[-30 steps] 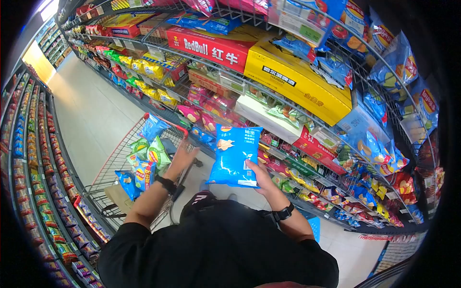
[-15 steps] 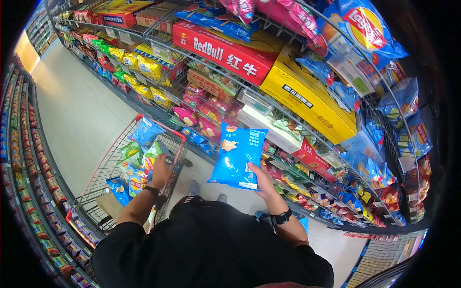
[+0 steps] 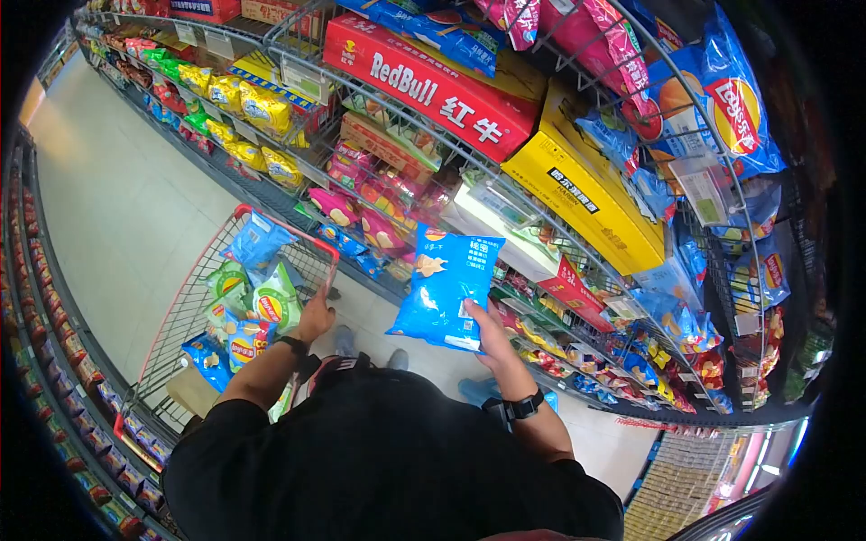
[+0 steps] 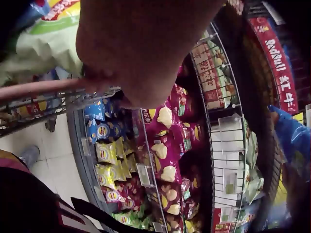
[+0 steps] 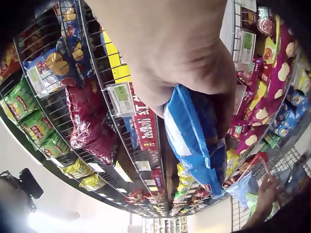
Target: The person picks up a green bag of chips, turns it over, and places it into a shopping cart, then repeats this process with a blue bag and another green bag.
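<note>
My right hand point(image 3: 490, 334) holds a blue bag of chips point(image 3: 444, 284) by its lower right edge, thumb on the printed side. From the right wrist view the bag point(image 5: 192, 138) is seen edge-on under the palm. My left hand point(image 3: 316, 317) grips the red top rail of a shopping cart point(image 3: 293, 236); in the left wrist view its fingers curl over the rail point(image 4: 43, 88). Inside the cart lie green chip bags point(image 3: 276, 298), a blue bag point(image 3: 257, 239) at the far end and another blue bag point(image 3: 209, 361) nearer me.
Wire shelves of snack bags run along the right, with a red Red Bull box point(image 3: 424, 86) and a yellow carton point(image 3: 586, 185) on them. Another snack shelf point(image 3: 54, 334) curves along the left. Pale tiled floor point(image 3: 117, 180) lies between the two.
My left hand has come down from above the cart's side onto its rail. The right hand keeps holding the blue chip bag. The view has turned slightly right along the shelves.
</note>
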`<state>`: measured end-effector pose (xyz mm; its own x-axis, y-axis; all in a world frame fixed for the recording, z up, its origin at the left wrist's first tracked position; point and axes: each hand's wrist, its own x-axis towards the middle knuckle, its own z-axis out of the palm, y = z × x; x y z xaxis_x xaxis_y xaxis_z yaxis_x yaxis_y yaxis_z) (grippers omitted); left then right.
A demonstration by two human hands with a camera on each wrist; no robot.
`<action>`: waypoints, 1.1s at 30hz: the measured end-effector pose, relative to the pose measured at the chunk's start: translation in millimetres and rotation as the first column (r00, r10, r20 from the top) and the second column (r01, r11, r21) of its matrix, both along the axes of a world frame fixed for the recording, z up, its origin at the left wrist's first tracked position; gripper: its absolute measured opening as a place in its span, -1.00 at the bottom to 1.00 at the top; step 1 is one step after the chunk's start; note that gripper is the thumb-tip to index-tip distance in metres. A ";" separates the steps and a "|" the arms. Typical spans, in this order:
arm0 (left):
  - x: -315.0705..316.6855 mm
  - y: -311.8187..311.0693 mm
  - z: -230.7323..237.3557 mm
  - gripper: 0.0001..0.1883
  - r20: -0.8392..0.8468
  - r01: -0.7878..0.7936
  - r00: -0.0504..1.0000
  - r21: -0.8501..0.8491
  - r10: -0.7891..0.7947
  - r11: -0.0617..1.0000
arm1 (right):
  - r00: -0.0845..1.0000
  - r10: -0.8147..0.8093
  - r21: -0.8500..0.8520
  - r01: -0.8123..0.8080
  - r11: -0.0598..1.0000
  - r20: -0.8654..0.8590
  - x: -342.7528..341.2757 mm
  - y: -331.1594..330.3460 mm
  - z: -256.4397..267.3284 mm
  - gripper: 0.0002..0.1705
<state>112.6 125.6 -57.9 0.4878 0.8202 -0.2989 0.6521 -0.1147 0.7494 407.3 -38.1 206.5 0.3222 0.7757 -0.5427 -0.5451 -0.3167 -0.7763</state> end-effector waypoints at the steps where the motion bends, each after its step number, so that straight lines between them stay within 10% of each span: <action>1: -0.1 1.4 -1.0 -0.22 0.005 0.027 1.000 -0.021 -0.027 0.999 | 1.000 -0.004 -0.008 0.004 1.000 0.004 0.3 2.5 0.7 -0.34; 8: 18.1 -8.5 3.1 -0.26 0.043 0.295 0.955 -0.247 -0.293 0.923 | 0.987 0.142 -0.027 -0.140 0.990 0.082 -19.1 33.5 -33.2 -0.35; 11: 36.6 -7.2 37.1 -0.30 0.381 0.072 0.920 -0.393 0.091 0.917 | 0.858 0.303 -0.071 -0.301 0.951 0.415 -30.8 56.2 -63.1 -0.30; 14: 49.0 -2.1 82.8 -0.37 0.444 0.398 0.408 -0.873 0.798 0.282 | 0.792 0.404 -0.107 -0.402 0.909 0.458 -51.7 74.6 -71.3 -0.23; 17: 47.4 -0.5 124.4 -0.39 0.445 0.224 0.532 -0.894 0.720 0.387 | 0.735 0.479 -0.165 -0.461 0.872 0.479 -67.7 80.1 -70.1 -0.21; 24: 1.1 53.8 139.7 -0.45 0.435 -0.284 0.814 -0.279 0.385 0.917 | 0.860 0.418 -0.132 -0.397 0.908 0.294 -42.0 56.3 -60.5 -0.31; 29: -4.8 63.7 167.1 -0.41 0.202 -0.203 0.972 0.441 0.124 0.874 | 0.941 0.252 -0.097 -0.235 0.967 0.224 -6.3 20.9 -58.4 -0.45; 33: -1.7 52.5 108.2 -0.38 -0.053 0.075 0.997 0.467 -0.057 0.881 | 0.963 0.113 -0.045 -0.105 0.993 0.246 15.9 -5.0 -51.4 -0.52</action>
<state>110.9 178.2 50.4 0.5421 0.8350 0.0937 0.6565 -0.4905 0.5730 423.2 -43.1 155.1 0.3643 0.7976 -0.4807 -0.2976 -0.3894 -0.8716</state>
